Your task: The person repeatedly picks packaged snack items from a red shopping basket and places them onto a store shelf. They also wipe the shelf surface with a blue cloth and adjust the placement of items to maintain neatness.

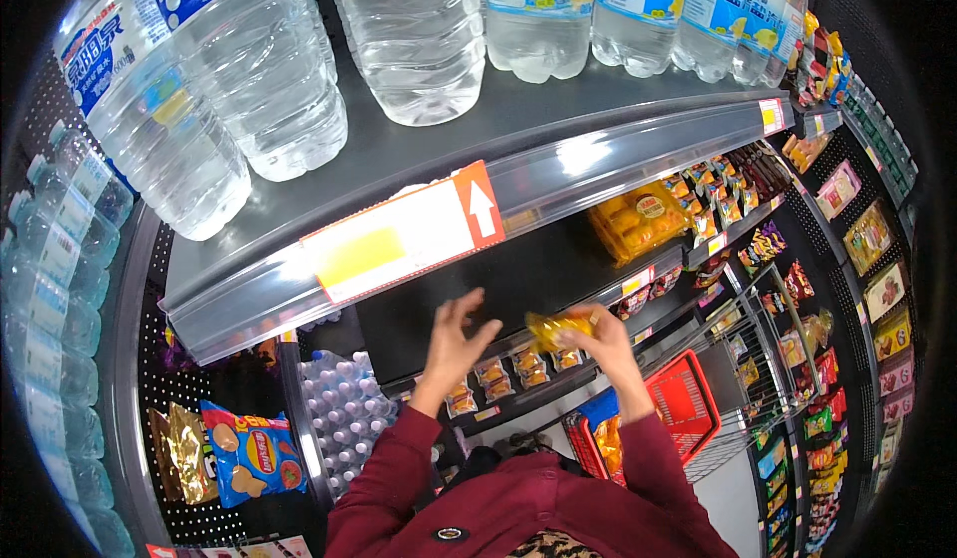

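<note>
My right hand [607, 345] grips a small snack pack in shiny yellow wrapping [553, 331]. It is held in front of a black shelf board [478, 281]. To its left, my left hand [457, 341] is raised over the same board, its fingers spread and nothing in them. Further right on that board lies a large yellow bag of packed snacks [641, 218]. Below my hands, a lower shelf shows a row of small wrapped snack packs [531, 367].
Above hangs a shelf with large clear water bottles [407, 42] and a price sign [404, 232] on its edge. A red basket [684, 401] and a wire shopping cart [736, 386] stand at the lower right. Chip bags [254, 453] hang left, beside many capped bottles [348, 408].
</note>
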